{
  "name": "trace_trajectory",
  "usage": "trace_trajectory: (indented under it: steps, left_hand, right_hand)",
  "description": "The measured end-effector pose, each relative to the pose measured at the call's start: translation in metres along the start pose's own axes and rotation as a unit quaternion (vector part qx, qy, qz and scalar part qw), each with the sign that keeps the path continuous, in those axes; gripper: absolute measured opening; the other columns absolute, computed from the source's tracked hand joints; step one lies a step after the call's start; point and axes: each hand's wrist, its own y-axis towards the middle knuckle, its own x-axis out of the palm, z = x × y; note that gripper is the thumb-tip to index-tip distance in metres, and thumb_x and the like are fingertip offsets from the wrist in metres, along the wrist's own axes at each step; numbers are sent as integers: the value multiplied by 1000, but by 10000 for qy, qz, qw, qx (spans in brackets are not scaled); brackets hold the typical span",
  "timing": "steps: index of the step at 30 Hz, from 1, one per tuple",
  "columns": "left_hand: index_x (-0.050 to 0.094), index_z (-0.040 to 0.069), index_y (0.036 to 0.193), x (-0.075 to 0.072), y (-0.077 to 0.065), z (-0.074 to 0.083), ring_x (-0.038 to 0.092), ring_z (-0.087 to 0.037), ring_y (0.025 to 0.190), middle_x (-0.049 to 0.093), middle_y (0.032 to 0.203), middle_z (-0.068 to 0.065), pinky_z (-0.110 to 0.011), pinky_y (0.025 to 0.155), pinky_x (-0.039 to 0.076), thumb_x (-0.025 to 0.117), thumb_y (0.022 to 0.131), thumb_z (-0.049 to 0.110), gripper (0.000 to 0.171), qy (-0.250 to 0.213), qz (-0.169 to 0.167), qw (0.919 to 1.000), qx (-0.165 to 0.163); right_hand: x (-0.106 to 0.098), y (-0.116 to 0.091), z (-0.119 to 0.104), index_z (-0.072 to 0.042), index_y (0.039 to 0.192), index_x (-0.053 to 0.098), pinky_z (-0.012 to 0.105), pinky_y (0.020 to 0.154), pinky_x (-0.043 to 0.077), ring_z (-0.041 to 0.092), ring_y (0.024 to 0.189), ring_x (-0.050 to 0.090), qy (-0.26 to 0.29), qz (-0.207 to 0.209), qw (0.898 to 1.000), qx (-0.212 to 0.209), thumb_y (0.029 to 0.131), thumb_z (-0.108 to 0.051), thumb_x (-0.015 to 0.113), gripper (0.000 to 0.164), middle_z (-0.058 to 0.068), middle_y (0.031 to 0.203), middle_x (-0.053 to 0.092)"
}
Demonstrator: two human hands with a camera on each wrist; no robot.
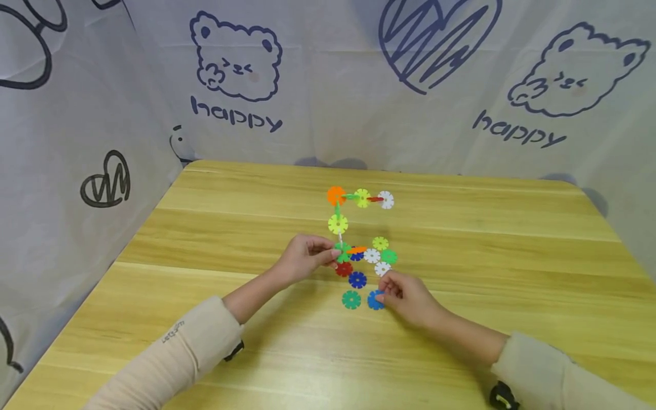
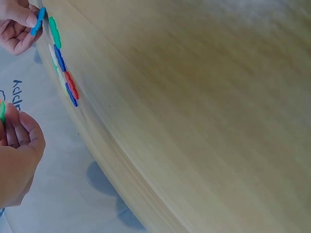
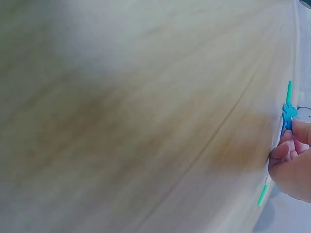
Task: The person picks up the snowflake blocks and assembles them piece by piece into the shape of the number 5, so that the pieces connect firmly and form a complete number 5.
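Observation:
In the head view my left hand (image 1: 307, 259) pinches a green snowflake disc (image 1: 342, 251) at the near end of a chain of interlocked discs. From it the chain runs away through a yellow disc (image 1: 337, 224) to an orange disc (image 1: 336, 196), then right to a white disc (image 1: 386, 200). Another orange disc (image 1: 357, 250), seen edge-on, juts right from the green one. My right hand (image 1: 412, 299) holds a light blue disc (image 1: 376, 300) between thumb and fingers. The left wrist view shows this blue disc (image 2: 39, 22) lifted off the table.
Loose discs lie between the hands: red (image 1: 344, 269), dark blue (image 1: 357, 279), teal (image 1: 351, 299), white (image 1: 372, 255), green (image 1: 389, 257) and yellow (image 1: 380, 243), among others. The wooden table (image 1: 205, 228) meets a printed white cloth (image 1: 318, 114) at its back.

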Motion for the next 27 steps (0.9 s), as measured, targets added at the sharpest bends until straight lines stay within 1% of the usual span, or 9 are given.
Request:
trace_trajectory:
  steps: [5, 9, 13, 18, 22, 27]
  left_hand:
    - [66, -7, 101, 0, 0, 1, 65, -37, 86, 68, 90, -23, -41, 79, 55, 58, 91, 8, 20, -4, -6, 10000, -28]
    - [66, -7, 101, 0, -1, 1, 65, -37, 86, 68, 90, -23, -40, 79, 55, 58, 91, 8, 20, 4, -13, 10000, -41]
    - [66, -8, 100, 1, -2, 0, 65, -36, 86, 68, 90, -23, -40, 79, 55, 58, 91, 7, 19, -61, -32, 10000, -49]
    - [65, -9, 100, 1, -3, 0, 65, -37, 85, 67, 90, -24, -41, 79, 55, 57, 90, 5, 18, -69, -74, 9999, 51]
    - [65, -10, 101, 2, -4, 1, 65, -38, 85, 67, 93, -25, -42, 79, 55, 57, 90, 4, 19, -10, -159, 9998, 144]
    - [65, -9, 101, 3, -5, 1, 66, -35, 85, 67, 93, -24, -40, 79, 55, 57, 91, 5, 19, 110, -275, 9993, 220]
  right_hand:
    - [-3, -1, 1, -2, 84, 58, 17, 57, 42, 7, 64, 46, 95, 151, 9998, 130, 86, -4, 62, 5, 3, 72, 55]
    - [-7, -1, 0, -1, 85, 57, 16, 57, 41, 6, 64, 45, 205, 230, 9995, 100, 87, -4, 61, 5, 4, 73, 54]
    - [-11, 1, -4, 1, 87, 56, 16, 55, 40, 6, 63, 44, 439, 260, 9987, 79, 88, -4, 59, 6, 5, 72, 52]
    - [-14, 3, -10, 5, 91, 54, 17, 53, 43, 7, 62, 47, 834, 416, 9956, 106, 90, -3, 56, 9, 12, 75, 56]
    - [-16, 5, -15, 7, 93, 52, 20, 54, 47, 10, 61, 51, 1060, 636, 9923, -51, 92, -1, 53, 9, 15, 75, 57]
    - [-17, 10, -16, 7, 94, 52, 21, 53, 46, 15, 60, 51, 1183, 970, 9875, -365, 92, 1, 52, 7, 15, 73, 55]
